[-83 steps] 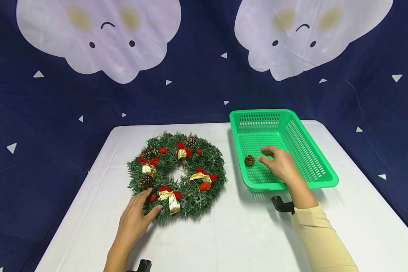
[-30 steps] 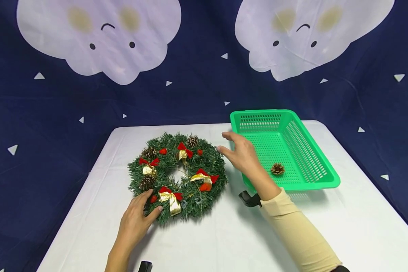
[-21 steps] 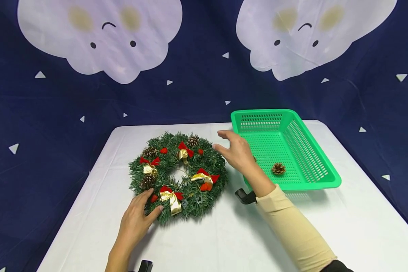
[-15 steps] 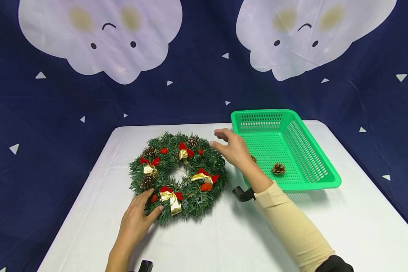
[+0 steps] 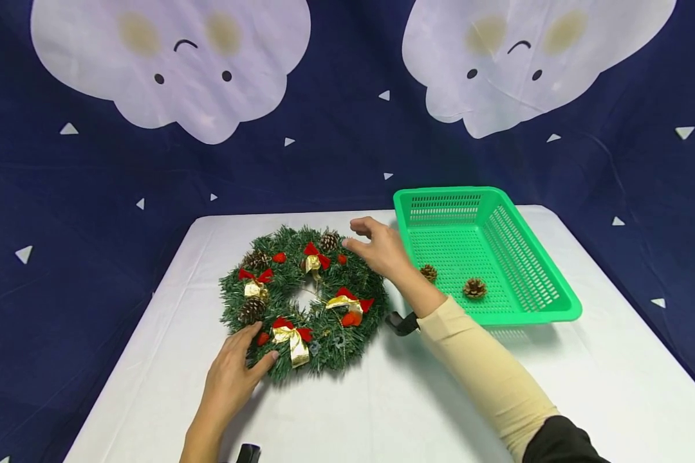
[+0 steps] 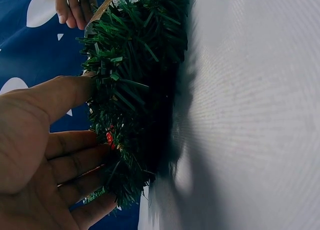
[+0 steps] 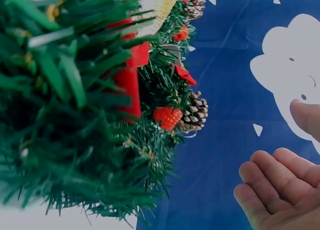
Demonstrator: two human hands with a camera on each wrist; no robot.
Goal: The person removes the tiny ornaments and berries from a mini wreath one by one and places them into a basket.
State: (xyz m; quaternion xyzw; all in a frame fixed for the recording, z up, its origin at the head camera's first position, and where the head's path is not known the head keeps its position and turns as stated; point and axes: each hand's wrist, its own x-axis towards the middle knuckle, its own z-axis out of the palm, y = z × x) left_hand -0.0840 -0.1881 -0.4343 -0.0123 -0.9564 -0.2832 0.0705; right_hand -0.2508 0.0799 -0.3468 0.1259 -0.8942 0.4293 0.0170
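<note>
A green wreath (image 5: 356, 270) with red and gold bows, red berries and pinecones lies on the white table. My left hand (image 5: 230, 373) rests at its near left edge, fingers and thumb extended; in the left wrist view the fingertips touch the green needles. Over the wreath's far right part hovers my right hand (image 5: 382, 251), thumb and fingers apart with nothing between them. Close to its fingertips is a wreath pinecone (image 5: 329, 241). In the right wrist view the fingers (image 7: 280, 182) appear apart from the wreath's pinecone (image 7: 194, 112).
To the right stands a green plastic basket (image 5: 556, 283) with perforated sides. Inside lie two loose pinecones, one pinecone (image 5: 428, 273) near the left wall and another pinecone (image 5: 475, 288) nearer the middle. A dark blue cloth (image 5: 347, 173) with clouds hangs behind the table (image 5: 347, 418).
My right hand has moved left from over the basket to above the wreath's far right part, uncovering the second loose pinecone. The left hand and wreath stay in place.
</note>
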